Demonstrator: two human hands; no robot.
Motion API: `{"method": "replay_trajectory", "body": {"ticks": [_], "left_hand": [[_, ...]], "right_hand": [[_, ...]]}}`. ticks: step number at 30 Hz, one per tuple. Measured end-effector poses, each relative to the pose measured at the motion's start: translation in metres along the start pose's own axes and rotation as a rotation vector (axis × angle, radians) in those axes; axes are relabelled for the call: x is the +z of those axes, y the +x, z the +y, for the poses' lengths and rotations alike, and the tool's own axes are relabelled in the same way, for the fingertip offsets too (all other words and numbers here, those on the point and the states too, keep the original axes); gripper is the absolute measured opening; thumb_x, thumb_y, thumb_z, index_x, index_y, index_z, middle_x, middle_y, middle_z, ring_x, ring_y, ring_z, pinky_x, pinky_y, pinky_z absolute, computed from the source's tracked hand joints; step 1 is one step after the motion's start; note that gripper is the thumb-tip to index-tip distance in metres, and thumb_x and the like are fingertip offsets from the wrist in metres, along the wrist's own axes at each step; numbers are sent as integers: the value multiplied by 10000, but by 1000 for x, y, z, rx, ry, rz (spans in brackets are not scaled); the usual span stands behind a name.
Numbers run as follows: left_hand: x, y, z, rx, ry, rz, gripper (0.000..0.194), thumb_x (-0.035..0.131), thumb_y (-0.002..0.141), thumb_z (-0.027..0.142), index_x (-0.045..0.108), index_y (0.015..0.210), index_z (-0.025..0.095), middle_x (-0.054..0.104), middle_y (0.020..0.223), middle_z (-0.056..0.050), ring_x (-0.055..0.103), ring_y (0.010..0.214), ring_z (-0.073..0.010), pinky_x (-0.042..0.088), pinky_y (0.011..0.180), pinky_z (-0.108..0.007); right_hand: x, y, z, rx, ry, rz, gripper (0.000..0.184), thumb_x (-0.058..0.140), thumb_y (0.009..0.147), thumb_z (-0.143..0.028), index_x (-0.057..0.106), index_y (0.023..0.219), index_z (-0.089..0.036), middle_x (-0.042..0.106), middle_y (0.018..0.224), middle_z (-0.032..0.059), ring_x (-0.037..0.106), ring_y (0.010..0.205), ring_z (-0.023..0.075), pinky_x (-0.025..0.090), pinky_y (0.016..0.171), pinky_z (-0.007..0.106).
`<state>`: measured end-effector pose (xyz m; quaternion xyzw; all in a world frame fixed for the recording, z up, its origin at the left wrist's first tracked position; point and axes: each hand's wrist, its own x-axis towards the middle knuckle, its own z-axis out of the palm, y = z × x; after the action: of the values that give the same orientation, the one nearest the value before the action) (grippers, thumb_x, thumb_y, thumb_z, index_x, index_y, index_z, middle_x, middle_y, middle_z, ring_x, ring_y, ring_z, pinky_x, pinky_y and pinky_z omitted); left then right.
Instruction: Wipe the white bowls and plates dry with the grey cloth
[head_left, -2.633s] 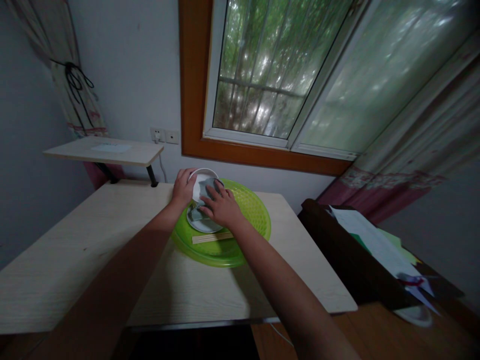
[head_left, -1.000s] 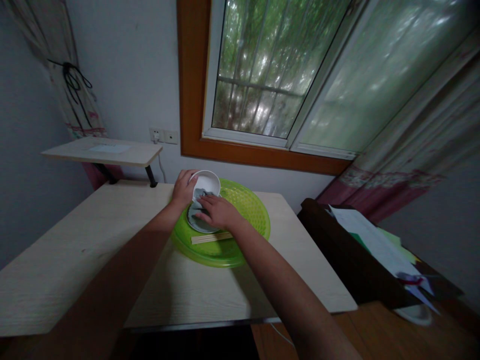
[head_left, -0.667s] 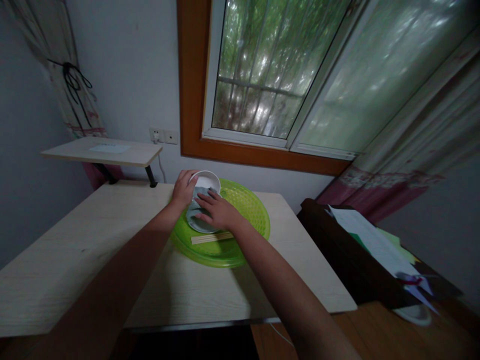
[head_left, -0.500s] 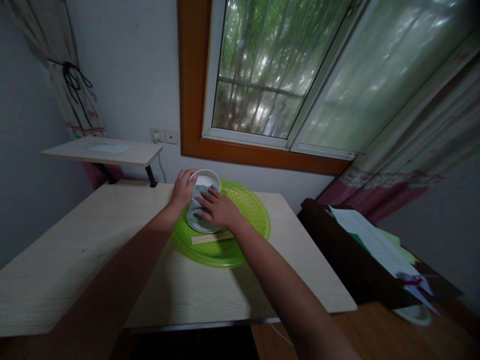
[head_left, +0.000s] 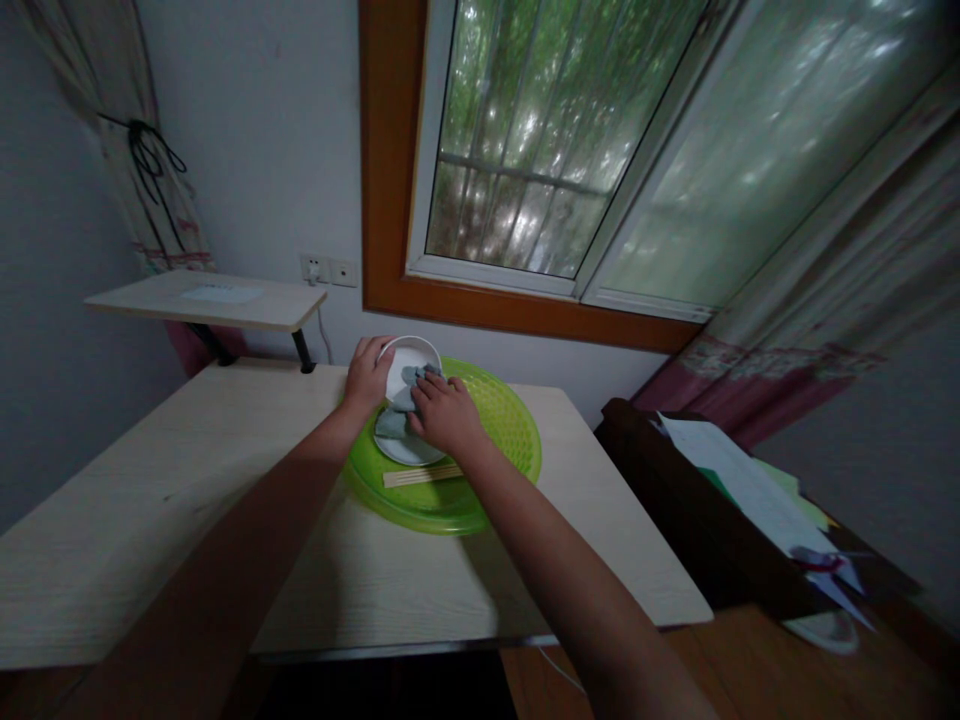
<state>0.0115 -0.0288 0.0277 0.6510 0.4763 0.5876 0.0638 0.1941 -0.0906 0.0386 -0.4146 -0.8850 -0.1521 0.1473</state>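
My left hand (head_left: 367,376) grips the rim of a white bowl (head_left: 399,386), tilted so that its inside faces me. A grey-blue cloth (head_left: 392,424) lies partly in the bowl and hangs down below it. On that cloth presses my right hand (head_left: 448,412), fingers bent over it at the bowl's right side. Under the bowl, a pale plate (head_left: 411,455) rests in a round green plastic basket (head_left: 517,425). Several light wooden chopsticks (head_left: 420,476) lie in the basket, in front of the plate; my right wrist hides their right ends.
The basket stands on a light wooden table (head_left: 285,400) near the wall. A small raised shelf (head_left: 217,300) is at the back left, beside a wall socket (head_left: 328,271). To the right, papers (head_left: 742,480) lie on a dark brown surface. A window (head_left: 525,150) is behind.
My right hand has shifted up and right along the bowl, its fingers drawing closer together. The cloth is bunched toward the bowl's right side, baring more of the bowl's inside. My left hand stays put.
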Motion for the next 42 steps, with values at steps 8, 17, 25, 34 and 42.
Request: {"method": "replay_trajectory", "body": {"ticks": [8,17,25,34,42], "left_hand": [[-1,-3,-1,44,-17,-27,325,428,975,344,661,1153,202,638,1128,-88,577,1123,-223,440,1046,-385],[3,-1,-6,-1,-109,-35,364,416,962,369,646,1196,211,640,1219,-92,559,1200,-233,404,1108,-412],[2,-4,-5,-284,-479,-174,703,563,766,232,413,1453,226,645,1015,-46,627,845,-202,520,798,-353],[6,-1,-7,-258,-493,-166,450,606,834,413,602,1241,220,644,1185,-76,611,1052,-242,487,925,-374],[11,0,-17,-168,-424,-64,350,552,887,436,596,1152,211,637,1149,-67,594,1061,-219,458,967,-354]], "right_hand": [[10,-3,2,-133,165,-102,598,552,938,-370,434,1483,-155,476,1532,129,469,1383,276,395,1095,464],[13,4,8,-132,148,-47,443,472,1008,-227,495,1450,-220,575,1450,73,558,1283,229,444,1059,369],[-3,2,10,-65,-27,-45,324,461,1018,-206,612,1303,-228,625,1393,63,542,1291,235,464,982,396],[-4,2,15,-37,-88,32,310,418,1019,-162,662,1209,-167,615,1399,106,456,1379,257,401,1050,453],[10,0,6,-72,46,-33,398,436,996,-187,565,1370,-152,538,1481,118,442,1397,266,447,1035,437]]}}
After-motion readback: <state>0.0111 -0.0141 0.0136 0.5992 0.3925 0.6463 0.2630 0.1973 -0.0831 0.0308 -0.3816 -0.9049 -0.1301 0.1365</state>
